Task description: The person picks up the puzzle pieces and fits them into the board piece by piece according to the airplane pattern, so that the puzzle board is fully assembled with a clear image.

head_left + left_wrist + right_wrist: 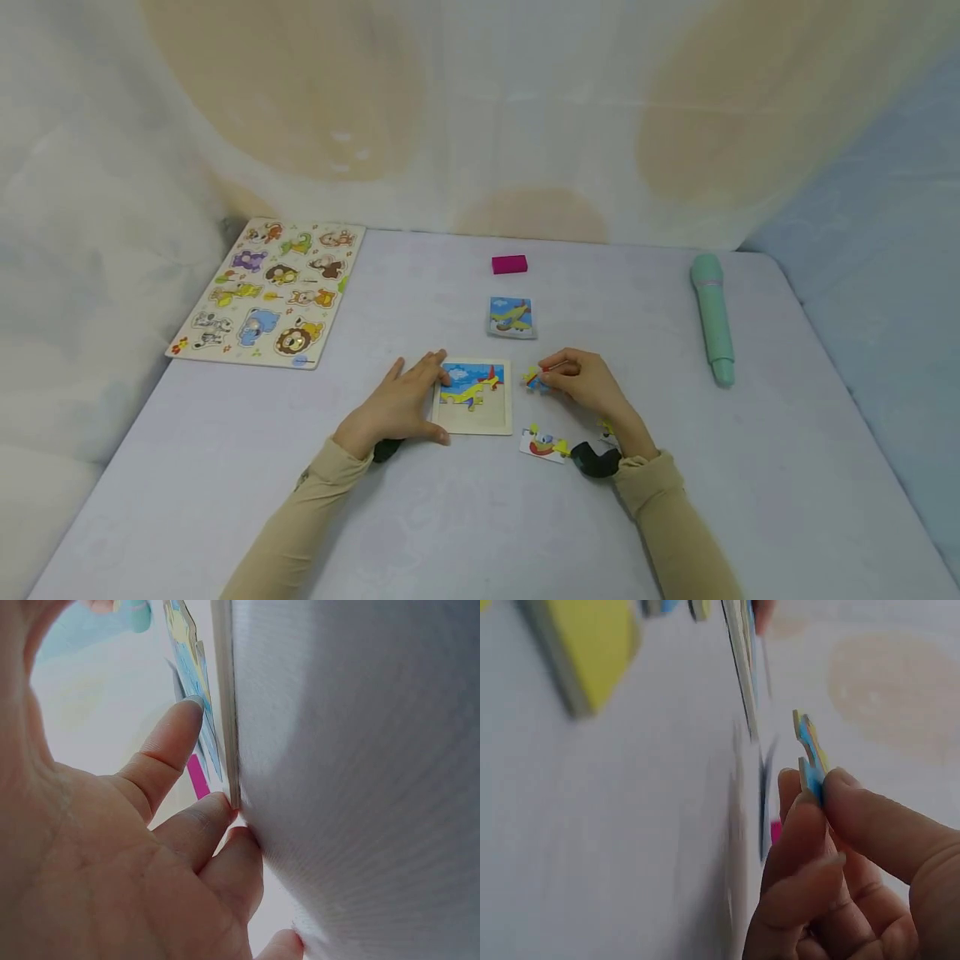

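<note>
A small wooden jigsaw tray (pixel 492 419) lies on the table, its upper part filled with joined airplane pieces (pixel 465 385) and its lower right bare. My left hand (pixel 401 402) rests along the tray's left side. In the left wrist view one finger (pixel 169 739) touches the picture surface and others meet the tray's edge. Just right of the tray, my right hand (pixel 588 383) pinches a blue-and-yellow puzzle piece (pixel 812 778) between thumb and fingers, raised off the table. More loose pieces (pixel 545 445) lie near the right wrist, one partly hidden by it.
Behind the tray lie an airplane picture card (pixel 512 317) and a magenta block (pixel 509 264). A large animal puzzle board (pixel 266 292) occupies the back left. To the right is a mint-green toy microphone (pixel 713 321). A curtain (pixel 525 108) hangs beyond the table.
</note>
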The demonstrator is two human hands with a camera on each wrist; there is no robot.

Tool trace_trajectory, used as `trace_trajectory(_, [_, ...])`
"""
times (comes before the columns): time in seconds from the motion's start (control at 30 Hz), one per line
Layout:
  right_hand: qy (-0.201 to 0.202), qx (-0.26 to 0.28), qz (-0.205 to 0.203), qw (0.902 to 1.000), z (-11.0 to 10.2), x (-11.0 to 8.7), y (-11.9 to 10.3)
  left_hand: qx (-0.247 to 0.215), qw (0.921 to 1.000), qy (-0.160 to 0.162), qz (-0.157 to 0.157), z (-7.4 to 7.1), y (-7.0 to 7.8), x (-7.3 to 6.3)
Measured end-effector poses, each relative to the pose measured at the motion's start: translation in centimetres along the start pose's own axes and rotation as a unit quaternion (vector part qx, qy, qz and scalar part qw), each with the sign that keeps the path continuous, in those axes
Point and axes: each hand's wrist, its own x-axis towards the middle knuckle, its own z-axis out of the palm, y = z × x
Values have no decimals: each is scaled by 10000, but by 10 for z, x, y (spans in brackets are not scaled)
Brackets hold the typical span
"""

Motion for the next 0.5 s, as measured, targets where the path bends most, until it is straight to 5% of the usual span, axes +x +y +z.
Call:
trace_trajectory(0.3, [-644,-457,-355,9962,38,14,-32,-7,10000,4,34,1,-2,1])
trace_trajectory(0.5, [-554,-740,-285,9953,50,16,-39,14,10000,-44,10,0,-2,0])
